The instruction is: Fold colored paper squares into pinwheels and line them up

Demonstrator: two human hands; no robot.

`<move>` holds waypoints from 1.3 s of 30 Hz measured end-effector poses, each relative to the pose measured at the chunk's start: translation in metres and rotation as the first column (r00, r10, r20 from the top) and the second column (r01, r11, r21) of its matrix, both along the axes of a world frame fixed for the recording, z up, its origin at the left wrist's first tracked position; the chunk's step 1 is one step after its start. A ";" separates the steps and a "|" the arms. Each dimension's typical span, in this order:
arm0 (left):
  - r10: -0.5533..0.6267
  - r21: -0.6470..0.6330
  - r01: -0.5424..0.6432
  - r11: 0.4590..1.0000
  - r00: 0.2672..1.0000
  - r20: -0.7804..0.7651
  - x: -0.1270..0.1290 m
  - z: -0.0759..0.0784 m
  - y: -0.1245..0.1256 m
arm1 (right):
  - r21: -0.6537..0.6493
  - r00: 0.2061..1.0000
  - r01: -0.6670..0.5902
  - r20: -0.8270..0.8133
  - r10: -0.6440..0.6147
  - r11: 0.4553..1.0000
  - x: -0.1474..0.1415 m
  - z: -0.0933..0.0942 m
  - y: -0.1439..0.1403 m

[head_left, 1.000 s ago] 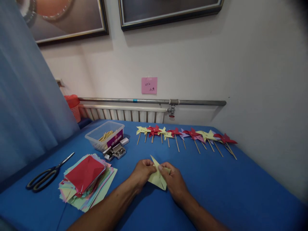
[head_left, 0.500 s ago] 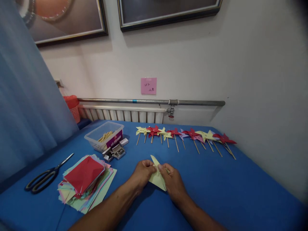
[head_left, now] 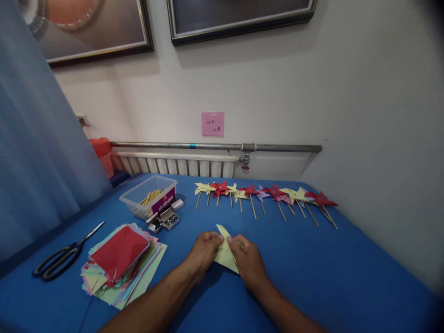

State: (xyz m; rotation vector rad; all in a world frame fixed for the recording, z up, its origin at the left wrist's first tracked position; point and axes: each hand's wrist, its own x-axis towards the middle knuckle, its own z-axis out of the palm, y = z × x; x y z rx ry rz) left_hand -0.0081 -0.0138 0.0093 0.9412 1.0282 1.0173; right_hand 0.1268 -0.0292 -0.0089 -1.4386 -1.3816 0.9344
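Observation:
Both hands hold one piece of pale yellow paper [head_left: 227,262] just above the blue tabletop. The sheet is partly folded, with one corner pointing up between the hands. My left hand [head_left: 205,249] pinches its left side, fingers closed near the middle. My right hand [head_left: 250,260] grips the right side, its thumb pressed near the centre. Fingers hide much of the folds. To the left lies a stack of coloured paper squares [head_left: 121,254], a red one on top. Finished paper pinwheels [head_left: 274,192] on sticks lie in a row beyond the hands.
Large scissors [head_left: 67,254] lie at the far left. A clear plastic tub [head_left: 138,196] holds thin wooden sticks [head_left: 151,197]. Beside it are small open boxes of metal pins [head_left: 169,219] and a small white box [head_left: 177,205]. A radiator and pipe [head_left: 215,147] run behind the table.
My hands stay on the yellow paper, with only slight finger movement. The whole view has shifted a little, so the surroundings appear slightly further left.

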 end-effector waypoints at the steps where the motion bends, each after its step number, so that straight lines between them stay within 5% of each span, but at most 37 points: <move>1: 0.010 0.007 -0.010 1.000 1.000 -0.004 0.001 -0.002 0.000 | -0.002 1.000 -0.002 -0.009 0.002 1.000 0.000 0.001 0.000; 7: 0.104 0.057 -0.103 0.993 0.994 -0.020 0.007 -0.013 0.001 | -0.006 1.000 -0.010 0.001 0.010 1.000 0.000 -0.006 0.001; 19: -0.012 0.039 0.018 0.999 0.988 -0.154 -0.002 -0.001 0.001 | -0.027 0.999 -0.038 -0.034 0.037 0.999 0.002 -0.007 0.004; 39: 0.163 -0.054 -0.161 0.985 0.986 0.038 -0.006 0.009 0.004 | 0.028 0.850 -0.269 -0.463 0.251 0.963 0.005 -0.005 0.003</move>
